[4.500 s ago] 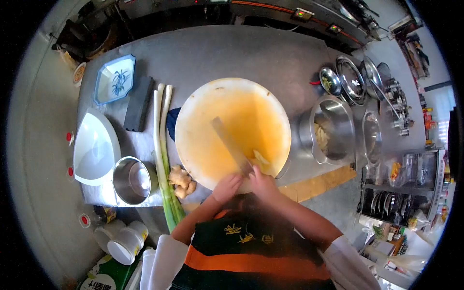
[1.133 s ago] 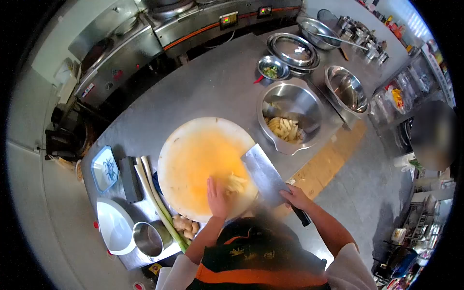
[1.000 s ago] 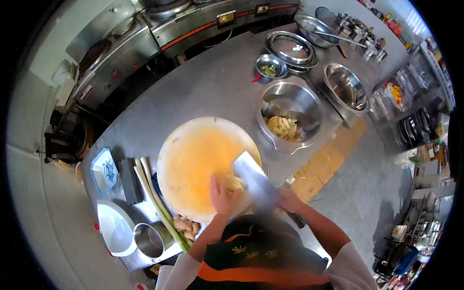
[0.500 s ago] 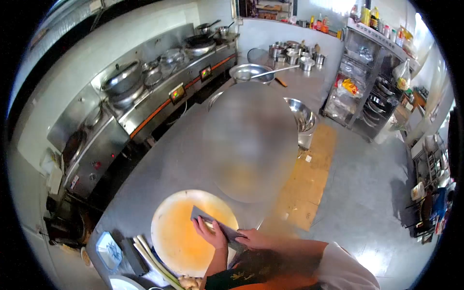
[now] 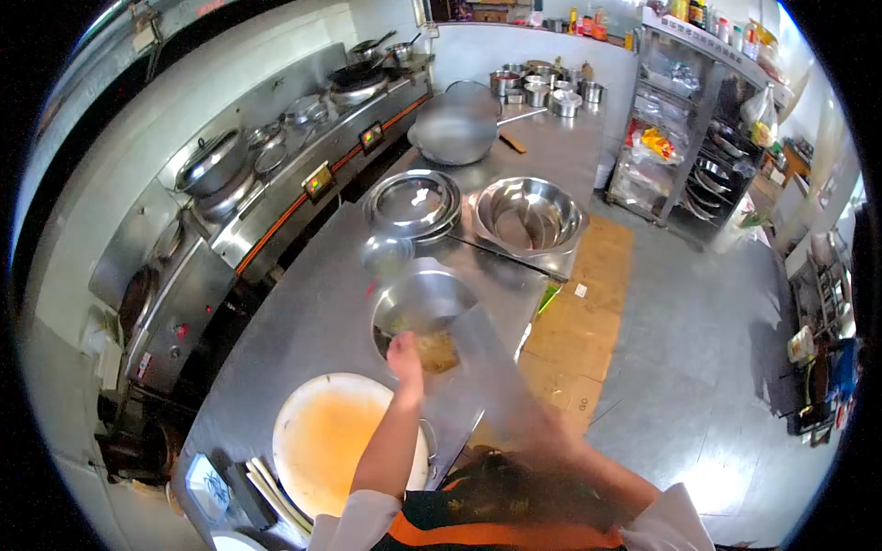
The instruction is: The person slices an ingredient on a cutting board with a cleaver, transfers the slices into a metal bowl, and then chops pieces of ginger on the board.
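Observation:
My left hand (image 5: 405, 360) is at the near side of a steel bowl (image 5: 418, 286), fingers bunched; whatever they hold is hidden. Yellowish-brown food (image 5: 436, 353) lies inside the bowl, with a little green by my fingertips. My right hand (image 5: 562, 443) is smeared by motion at the right, closed on the handle of a cleaver (image 5: 491, 354), whose grey blade is blurred beside the bowl. The round white cutting board (image 5: 303, 404), stained orange in the middle, lies under my left forearm.
Pale stalks (image 5: 274, 496), a dark block (image 5: 246, 496) and a blue-white dish (image 5: 209, 487) lie left of the board. Beyond the bowl stand a lidded pan (image 5: 413, 202) and a wide steel basin (image 5: 528, 216). Stoves (image 5: 276, 207) line the left wall; a rack (image 5: 680, 129) stands far right.
Both hands have moved up and away from the cutting board to the steel bowl, the cleaver travelling with my right hand. The view has shifted slightly.

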Demonstrator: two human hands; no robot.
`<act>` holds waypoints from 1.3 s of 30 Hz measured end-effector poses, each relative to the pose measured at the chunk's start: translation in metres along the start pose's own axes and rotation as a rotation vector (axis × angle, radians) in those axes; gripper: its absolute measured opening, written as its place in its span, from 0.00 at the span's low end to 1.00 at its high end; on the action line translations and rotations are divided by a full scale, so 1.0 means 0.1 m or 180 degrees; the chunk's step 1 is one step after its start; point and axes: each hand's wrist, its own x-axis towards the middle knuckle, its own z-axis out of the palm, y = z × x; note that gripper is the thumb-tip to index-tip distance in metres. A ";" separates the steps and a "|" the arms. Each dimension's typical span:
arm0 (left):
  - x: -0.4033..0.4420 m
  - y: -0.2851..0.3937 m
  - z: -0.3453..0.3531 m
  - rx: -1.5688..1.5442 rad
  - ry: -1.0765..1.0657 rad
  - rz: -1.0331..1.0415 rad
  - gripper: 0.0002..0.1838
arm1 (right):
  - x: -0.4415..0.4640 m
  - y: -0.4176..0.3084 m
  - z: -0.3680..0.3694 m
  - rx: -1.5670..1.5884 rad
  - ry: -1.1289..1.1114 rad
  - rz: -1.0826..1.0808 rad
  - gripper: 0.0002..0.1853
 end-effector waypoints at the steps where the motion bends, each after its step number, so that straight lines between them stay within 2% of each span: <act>1: 0.08 0.03 0.00 0.0045 0.0176 -0.0120 0.10 | -0.04 -0.31 -0.35 0.0545 0.0097 0.0586 0.12; 2: 0.11 0.17 -0.03 0.0630 0.0013 -0.0264 0.13 | -0.04 -0.46 -0.56 0.1074 0.0181 0.1168 0.11; 5: 0.12 0.18 -0.12 0.0102 0.0210 -0.0183 0.13 | -0.08 -0.31 -0.67 0.1025 0.0345 0.1066 0.09; 6: 0.05 0.23 -0.20 0.0088 0.0222 0.0014 0.13 | -0.06 -0.34 -0.72 0.0916 0.0124 0.1455 0.08; 7: -0.08 0.31 -0.32 0.0107 0.0394 -0.0007 0.13 | -0.02 -0.37 -0.71 0.0897 -0.0035 0.1381 0.08; 8: -0.27 0.38 -0.48 0.0721 0.0405 0.0170 0.13 | 0.02 -0.42 -0.68 0.1164 -0.0131 0.1435 0.09; 9: -0.47 0.39 -0.66 0.1354 0.0467 0.0292 0.12 | 0.06 -0.43 -0.64 0.1415 -0.0295 0.1473 0.09; 10: -0.72 0.26 -0.87 0.1319 0.0510 0.0488 0.10 | 0.08 -0.29 -0.52 0.0738 -0.0456 0.0872 0.10; 12: -1.35 0.28 -1.23 0.1808 0.0706 0.0657 0.04 | 0.27 -0.41 -0.47 0.0931 -0.1151 0.0433 0.11; 14: -1.93 0.37 -1.63 0.2351 0.0659 0.0641 0.04 | 0.40 -0.38 -0.21 0.1992 -0.1869 0.1321 0.11; 15: -2.24 0.41 -1.86 0.2692 0.0569 0.0612 0.06 | 0.45 -0.33 -0.12 0.1879 -0.2306 0.1202 0.11; 16: -2.55 0.38 -2.06 0.2930 0.0644 0.0584 0.07 | 0.49 -0.30 -0.03 0.1976 -0.2316 0.1192 0.11; 17: -2.85 0.37 -2.23 0.3023 0.0990 0.0264 0.07 | 0.52 -0.35 0.09 0.2095 -0.2259 0.1205 0.11; 18: -3.12 0.39 -2.36 0.3057 0.1382 0.0038 0.08 | 0.57 -0.60 0.08 0.1778 -0.2373 0.0616 0.10; 19: -3.35 0.41 -2.49 0.3069 0.1749 -0.0172 0.08 | 0.63 -0.63 0.21 0.1728 -0.2516 0.0487 0.10; 21: -3.61 0.35 -2.68 0.2719 0.2607 -0.1179 0.09 | 0.88 -0.81 0.41 0.1448 -0.2790 0.0252 0.09; 24: -3.74 0.30 -2.96 0.3082 0.2784 -0.0980 0.13 | 1.01 -0.87 0.72 0.1518 -0.2885 0.0290 0.07; 26: -3.62 0.26 -3.10 0.3472 0.2627 -0.1005 0.22 | 0.99 -1.02 0.86 0.1400 -0.2924 0.0421 0.07; 27: -3.49 0.30 -3.16 0.3436 0.2613 -0.0993 0.22 | 0.97 -1.08 0.93 0.1512 -0.2871 0.0419 0.07; 29: -3.20 0.40 -3.27 0.3799 0.2143 -0.0660 0.32 | 0.90 -1.23 1.01 0.1554 -0.2718 0.0464 0.07; 30: -3.12 0.33 -3.30 0.3737 0.2090 -0.0630 0.32 | 0.86 -1.29 1.04 0.1437 -0.2707 0.0486 0.07; 32: -2.99 0.19 -3.41 0.4275 0.1991 -0.0791 0.27 | 0.77 -1.40 1.11 0.1294 -0.2649 0.0527 0.07; 33: -2.96 0.19 -3.47 0.4230 0.1948 -0.0753 0.27 | 0.73 -1.43 1.14 0.1268 -0.2585 0.0544 0.07; 35: -2.94 0.20 -3.55 0.3647 0.1658 -0.1411 0.29 | 0.66 -1.44 1.19 0.0970 -0.2635 0.0399 0.08; 36: -2.94 0.28 -3.62 0.3630 0.1608 -0.1388 0.29 | 0.61 -1.46 1.22 0.0983 -0.2567 0.0373 0.08; 37: -2.95 0.39 -3.68 0.3437 0.1590 -0.0894 0.29 | 0.56 -1.47 1.23 0.0969 -0.2514 0.0412 0.08; 39: -2.98 0.42 -3.87 0.3196 0.1477 -0.0381 0.29 | 0.46 -1.50 1.25 0.0933 -0.2491 0.0598 0.09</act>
